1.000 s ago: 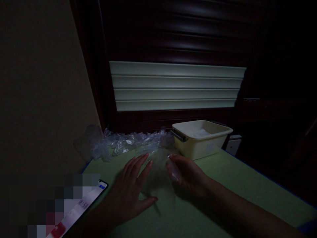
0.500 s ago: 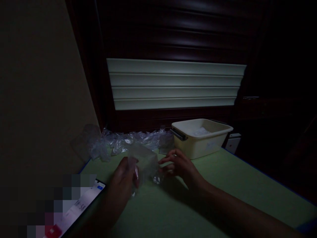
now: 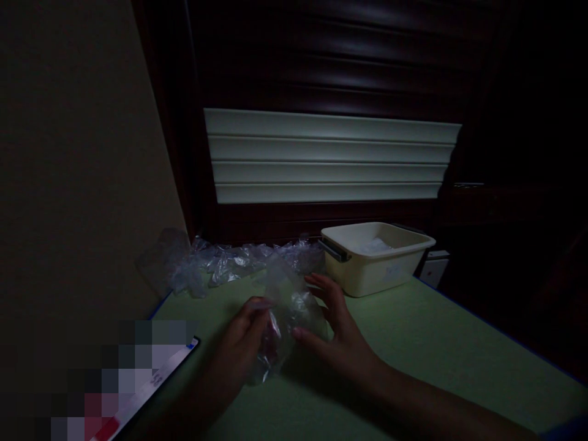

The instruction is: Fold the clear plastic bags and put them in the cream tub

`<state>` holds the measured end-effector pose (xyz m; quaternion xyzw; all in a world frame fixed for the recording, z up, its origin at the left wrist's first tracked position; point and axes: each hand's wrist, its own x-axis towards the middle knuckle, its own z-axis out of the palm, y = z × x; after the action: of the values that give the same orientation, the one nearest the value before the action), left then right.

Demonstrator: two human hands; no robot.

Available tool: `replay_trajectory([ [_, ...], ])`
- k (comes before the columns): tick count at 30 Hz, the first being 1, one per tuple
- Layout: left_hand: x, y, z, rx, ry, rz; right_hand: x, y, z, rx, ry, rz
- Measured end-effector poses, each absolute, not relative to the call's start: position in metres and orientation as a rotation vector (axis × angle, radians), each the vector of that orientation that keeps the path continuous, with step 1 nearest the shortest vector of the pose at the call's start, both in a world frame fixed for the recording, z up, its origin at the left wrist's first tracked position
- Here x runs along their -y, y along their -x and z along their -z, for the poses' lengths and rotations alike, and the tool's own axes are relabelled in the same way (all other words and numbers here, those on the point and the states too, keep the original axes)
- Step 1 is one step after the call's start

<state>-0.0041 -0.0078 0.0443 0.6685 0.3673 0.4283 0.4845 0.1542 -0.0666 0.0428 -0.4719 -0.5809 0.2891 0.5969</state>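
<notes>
A clear plastic bag (image 3: 294, 306) hangs crinkled and upright over the table in front of me. My left hand (image 3: 248, 327) grips its left side, and some of those fingers show dimly through the film. At the bag's right side is my right hand (image 3: 337, 331), thumb and fingers curved and spread apart. Its thumb tip looks to be against the film, though in this dim light I cannot tell how firmly it touches. Behind the bag lies a heap of crumpled clear plastic bags (image 3: 239, 263).
A cream plastic tub (image 3: 376, 272) with dark handles stands at the back right, something whitish inside. The table (image 3: 413, 355) is green with a blue edge. A lit phone (image 3: 156, 383), partly pixelated, lies at the left. Beyond the table are a wall and a slatted dark panel (image 3: 331, 86).
Both hands and the bag have shifted slightly right. My right hand's fingers have spread wider and come around the bag's right side. The bag now stands taller and more crinkled.
</notes>
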Motion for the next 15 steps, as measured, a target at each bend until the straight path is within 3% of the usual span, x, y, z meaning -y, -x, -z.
replay_trajectory([
  [6,0.019,0.008,-0.038,-0.800,-1.989,-0.847,0.055,-0.163,-0.039,1.193,1.088,-0.709],
  [15,0.010,0.006,-0.049,-1.003,-1.601,-1.073,0.037,-0.192,-0.046,1.022,1.059,-0.809],
])
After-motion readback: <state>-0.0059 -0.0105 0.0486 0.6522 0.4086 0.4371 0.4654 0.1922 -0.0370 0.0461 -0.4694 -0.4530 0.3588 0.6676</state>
